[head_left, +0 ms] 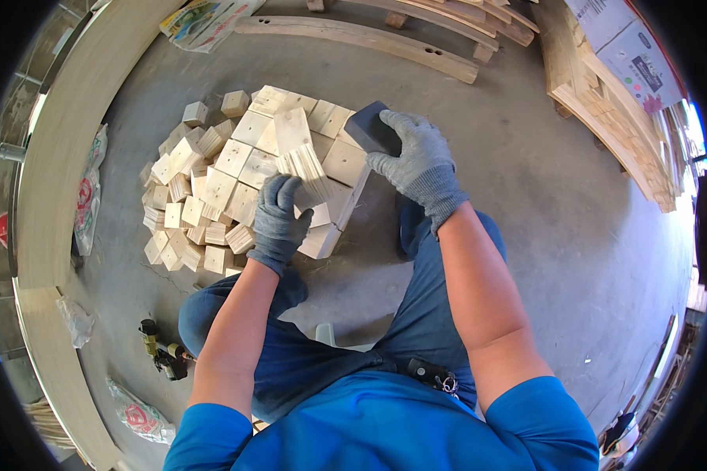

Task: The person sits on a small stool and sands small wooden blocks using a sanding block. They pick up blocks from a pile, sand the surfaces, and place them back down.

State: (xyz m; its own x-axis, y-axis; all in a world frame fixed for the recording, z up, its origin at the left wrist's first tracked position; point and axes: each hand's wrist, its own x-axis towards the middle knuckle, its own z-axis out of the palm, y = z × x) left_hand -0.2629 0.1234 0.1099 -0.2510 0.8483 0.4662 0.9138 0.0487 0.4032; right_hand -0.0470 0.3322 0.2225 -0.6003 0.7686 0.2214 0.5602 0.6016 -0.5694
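Note:
My left hand (277, 222), in a grey knit glove, curls its fingers and thumb at the lower left end of a pale wooden block (305, 174). That block sits tilted above a neat stack of similar blocks (234, 158), its striped grain facing me. Part of the grip is hidden by the glove. In my right hand (416, 157), also gloved in grey, is a dark grey rectangular block (374, 129) like a sanding block. Its thumb and fingers close round the right end, just off the stack's far right corner.
Loose wooden blocks (182, 188) lie heaped left of the stack. A power tool (162, 350) rests on the concrete floor by my left knee. Timber pallets (369, 39) stand at the back, with a carton (640, 63) on planks at far right. Plastic bags (140, 412) lie at left.

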